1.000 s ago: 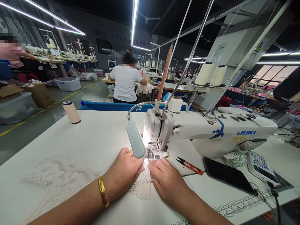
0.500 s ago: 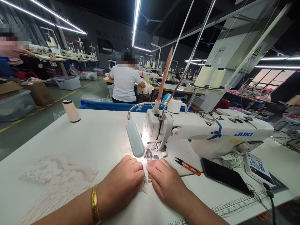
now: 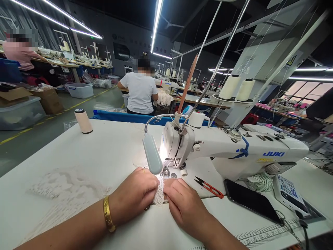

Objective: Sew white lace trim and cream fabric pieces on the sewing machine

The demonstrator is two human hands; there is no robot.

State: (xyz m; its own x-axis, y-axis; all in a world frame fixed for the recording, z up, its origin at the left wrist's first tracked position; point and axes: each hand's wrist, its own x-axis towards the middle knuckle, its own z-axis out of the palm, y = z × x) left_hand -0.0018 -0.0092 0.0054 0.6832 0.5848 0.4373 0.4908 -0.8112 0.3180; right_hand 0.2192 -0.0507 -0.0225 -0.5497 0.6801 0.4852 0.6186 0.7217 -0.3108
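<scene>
A narrow strip of white lace point(image 3: 159, 195) runs toward the presser foot of a white JUKI sewing machine point(image 3: 208, 141). My left hand point(image 3: 135, 194), with a gold ring and bracelet, pinches the lace at its left edge. On the other side, my right hand point(image 3: 183, 205) has its fingers closed at the strip's right edge, over a brownish patch; its fingertips are partly hidden. A grey lamp point(image 3: 152, 154) lights the needle area. More sheer lace point(image 3: 65, 187) lies spread at the left of the white table point(image 3: 114, 149).
Red thread snips point(image 3: 212, 188), a black phone point(image 3: 251, 201) and a white device point(image 3: 290, 194) lie right of my hands. A thread spool point(image 3: 83, 121) stands at the back left. Beyond the table, a person in a white shirt point(image 3: 140, 92) sits facing away.
My left hand has shifted slightly up and left along the lace, showing more of the strip below. The whole view has moved slightly. My right hand stays beside the lace.
</scene>
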